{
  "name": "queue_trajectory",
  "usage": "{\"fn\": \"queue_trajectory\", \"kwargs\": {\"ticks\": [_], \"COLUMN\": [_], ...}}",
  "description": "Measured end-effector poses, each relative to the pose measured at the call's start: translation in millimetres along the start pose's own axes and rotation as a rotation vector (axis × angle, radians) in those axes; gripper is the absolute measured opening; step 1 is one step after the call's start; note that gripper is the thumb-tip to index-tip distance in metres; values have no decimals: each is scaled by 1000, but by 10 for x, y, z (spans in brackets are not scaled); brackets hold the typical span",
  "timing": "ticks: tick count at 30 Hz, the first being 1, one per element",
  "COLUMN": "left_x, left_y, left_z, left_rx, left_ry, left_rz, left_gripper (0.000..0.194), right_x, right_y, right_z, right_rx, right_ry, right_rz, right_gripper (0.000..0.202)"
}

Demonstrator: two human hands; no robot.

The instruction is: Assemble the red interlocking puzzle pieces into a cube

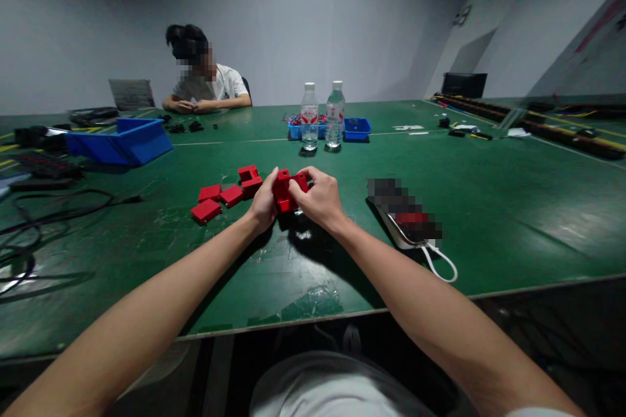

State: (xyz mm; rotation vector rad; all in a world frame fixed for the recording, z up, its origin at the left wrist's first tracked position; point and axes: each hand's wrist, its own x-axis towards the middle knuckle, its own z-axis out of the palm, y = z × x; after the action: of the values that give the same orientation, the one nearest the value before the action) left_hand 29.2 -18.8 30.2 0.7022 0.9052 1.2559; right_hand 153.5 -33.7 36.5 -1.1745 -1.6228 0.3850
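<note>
Between my two hands, just above the green table point(274, 287), is a red blocky part point(284, 194) with notches and small holes. My left hand point(265, 202) is closed around its left side. With the thumb across its front, my right hand point(320, 195) grips the right side. Fingers behind the part are hidden. Left of my hands lie several more red pieces: a notched red block point(250, 179) and flat red blocks such as one at the front point(206, 211).
Two water bottles point(310, 118) stand ahead by small blue bins point(357, 130). A large blue bin point(127, 142) and black cables point(53, 215) lie left. A phone point(403, 212) with a white cable point(447, 267) lies right. Another person point(208, 85) sits across the table.
</note>
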Motion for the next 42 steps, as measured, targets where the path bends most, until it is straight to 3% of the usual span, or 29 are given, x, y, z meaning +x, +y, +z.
{"fn": "queue_trajectory", "kwargs": {"ticks": [8, 19, 29, 42], "left_x": [45, 33, 85, 165], "left_y": [-62, -70, -105, -193], "left_z": [-37, -54, -165, -261], "left_rx": [19, 149, 173, 288], "left_ry": [19, -34, -90, -55], "left_rz": [93, 156, 145, 274], "left_gripper": [25, 24, 55, 68], "right_x": [9, 7, 15, 15], "right_y": [8, 28, 47, 45], "right_z": [-3, 1, -15, -19], "right_rx": [-49, -4, 5, -154], "right_ry": [1, -40, -107, -115], "right_rz": [-22, -17, -25, -119], "right_gripper": [13, 20, 20, 21]}}
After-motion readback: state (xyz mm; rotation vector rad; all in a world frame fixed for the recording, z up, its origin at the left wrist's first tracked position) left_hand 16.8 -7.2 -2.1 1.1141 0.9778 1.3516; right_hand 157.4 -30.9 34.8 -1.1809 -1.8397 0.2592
